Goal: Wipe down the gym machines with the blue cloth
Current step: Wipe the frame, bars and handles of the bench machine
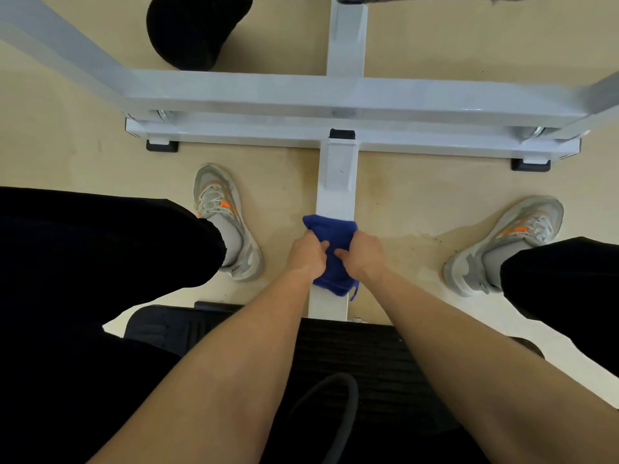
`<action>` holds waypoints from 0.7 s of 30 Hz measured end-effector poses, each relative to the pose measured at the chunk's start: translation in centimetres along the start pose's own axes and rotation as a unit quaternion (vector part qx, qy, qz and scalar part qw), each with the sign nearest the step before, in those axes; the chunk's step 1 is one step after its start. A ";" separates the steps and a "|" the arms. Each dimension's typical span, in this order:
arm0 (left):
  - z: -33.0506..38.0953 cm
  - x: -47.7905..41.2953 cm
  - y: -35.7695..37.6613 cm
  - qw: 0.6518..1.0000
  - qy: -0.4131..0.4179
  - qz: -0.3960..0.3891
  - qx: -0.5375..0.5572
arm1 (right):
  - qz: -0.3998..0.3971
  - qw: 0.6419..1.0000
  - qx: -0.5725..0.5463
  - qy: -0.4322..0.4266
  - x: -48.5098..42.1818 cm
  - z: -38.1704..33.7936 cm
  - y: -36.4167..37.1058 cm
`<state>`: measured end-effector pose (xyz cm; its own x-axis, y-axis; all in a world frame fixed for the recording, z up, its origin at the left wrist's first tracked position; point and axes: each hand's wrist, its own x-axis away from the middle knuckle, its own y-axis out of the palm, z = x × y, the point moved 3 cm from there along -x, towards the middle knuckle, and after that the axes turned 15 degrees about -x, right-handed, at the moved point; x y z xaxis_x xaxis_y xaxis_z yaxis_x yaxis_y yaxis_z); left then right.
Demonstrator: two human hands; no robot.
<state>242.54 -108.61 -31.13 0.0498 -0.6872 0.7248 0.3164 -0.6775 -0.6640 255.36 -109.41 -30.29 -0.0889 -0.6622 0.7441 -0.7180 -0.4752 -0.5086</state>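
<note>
Left shoe: a grey mesh trainer with orange flashes (224, 222) stands flat on the pale tan floor (83, 155), well out to the left of both hands.
Left hand: the left hand (306, 254) grips the left side of the cloth, fingers curled down over the beam's edge, thumb pointing inward across the top.
Cloth: the bunched royal-blue terry cloth (333, 234) is draped over the beam, between and under the two hands. One fold pokes out ahead of the knuckles, and a loose end hangs behind the right wrist.
Beam: a white square-section steel beam (338, 182) passes directly beneath the hands. Its long axis runs straight away from the person, from the black ribbed seat pad (368, 356) behind the wrists to a white steel cross frame (268, 92) far beyond the fingertips.
Right hand: the right hand (366, 254) mirrors the left, clasping the cloth's right side with its thumb turned inward.
Hand spacing: narrow, with the thumbs nearly meeting over the cloth. Neither hand is clearly farther forward.
Right shoe: a matching grey trainer (512, 242) stands well out to the right of the hands.
Coming move, as a judgement: bare beam lies ahead of the cloth, so a wipe would likely slide forward along the beam's length, both hands travelling together toward the cross frame.
</note>
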 end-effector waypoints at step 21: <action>3.4 -5.9 -6.9 0.989 0.026 0.055 0.138 | 0.106 0.976 -0.185 -0.048 -5.8 -3.2 -5.5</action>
<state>243.28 -99.04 -30.22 0.0519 -0.7699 0.6360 0.5584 -0.5056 -0.6577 257.64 -101.15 -30.42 -0.2107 -0.7825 0.5859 -0.8924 -0.0907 -0.4420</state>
